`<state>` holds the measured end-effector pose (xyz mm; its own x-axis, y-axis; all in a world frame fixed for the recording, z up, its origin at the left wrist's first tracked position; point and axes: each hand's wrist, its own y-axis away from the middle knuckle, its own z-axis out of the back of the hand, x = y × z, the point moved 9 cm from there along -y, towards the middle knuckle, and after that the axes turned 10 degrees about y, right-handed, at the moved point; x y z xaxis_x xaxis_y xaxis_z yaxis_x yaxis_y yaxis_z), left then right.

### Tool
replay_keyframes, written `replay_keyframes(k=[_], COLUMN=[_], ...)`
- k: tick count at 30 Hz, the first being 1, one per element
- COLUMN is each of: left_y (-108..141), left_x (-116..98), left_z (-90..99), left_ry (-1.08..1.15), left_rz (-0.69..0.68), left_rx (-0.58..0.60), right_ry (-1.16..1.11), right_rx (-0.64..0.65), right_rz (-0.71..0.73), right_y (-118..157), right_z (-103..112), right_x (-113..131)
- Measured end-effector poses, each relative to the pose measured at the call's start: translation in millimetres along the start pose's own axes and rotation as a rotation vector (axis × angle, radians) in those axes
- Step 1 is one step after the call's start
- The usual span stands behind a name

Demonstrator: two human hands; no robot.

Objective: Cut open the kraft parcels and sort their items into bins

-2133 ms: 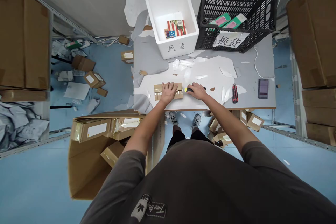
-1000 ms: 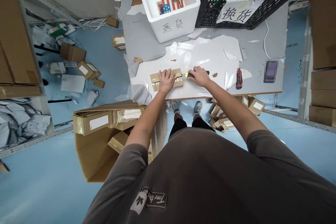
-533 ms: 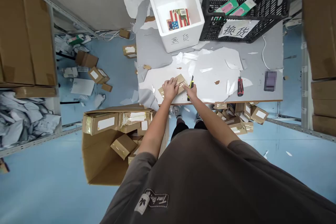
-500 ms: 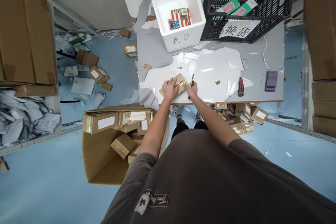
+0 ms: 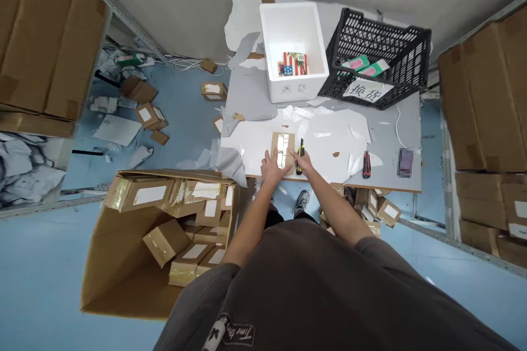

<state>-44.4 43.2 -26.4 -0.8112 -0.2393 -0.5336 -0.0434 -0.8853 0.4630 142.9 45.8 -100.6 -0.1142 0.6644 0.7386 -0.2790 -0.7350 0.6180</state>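
Observation:
A small flat cardboard box [image 5: 283,145] lies on the white paper at the table's front edge, its long white label strip face up. My left hand [image 5: 272,169] grips its lower left corner, with fingers spread along the side and the thumb at the front. At its right edge, my right hand [image 5: 303,161] touches the box with the thumb. A black and yellow utility knife [image 5: 301,149] is held in that same hand, pointing away from me. Part of its handle is hidden by the fingers.
Behind stand a white foam box [image 5: 298,90] with a striped packet [image 5: 295,64] and a black crate [image 5: 382,93] with green-pink boxes [image 5: 373,69]. A red-black cutter [image 5: 366,164] and a blurred purple item [image 5: 405,163] lie right. A large carton [image 5: 123,279] of parcels stands left.
The small box has turned from slanted to upright, and its white label strip now shows. My left hand has shifted to its lower left corner. The whole view has moved.

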Motion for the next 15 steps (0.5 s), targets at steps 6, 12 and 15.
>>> replay_keyframes(k=[6, 12, 15], left_y=[4.6, -9.4, -21.4], left_x=[-14.5, 11.2, 36.2], left_z=[-16.4, -14.8, -16.3], left_ry=[0.006, 0.262, 0.546], left_rz=[0.008, 0.062, 0.061], left_rx=[-0.038, -0.079, -0.076], right_ry=[-0.138, -0.124, -0.084], right_rx=[0.095, 0.024, 0.011], right_rz=[-0.009, -0.102, -0.108], right_y=[21.3, 22.3, 21.8], right_z=[-7.7, 10.4, 18.4], right_x=[-28.0, -39.7, -36.5])
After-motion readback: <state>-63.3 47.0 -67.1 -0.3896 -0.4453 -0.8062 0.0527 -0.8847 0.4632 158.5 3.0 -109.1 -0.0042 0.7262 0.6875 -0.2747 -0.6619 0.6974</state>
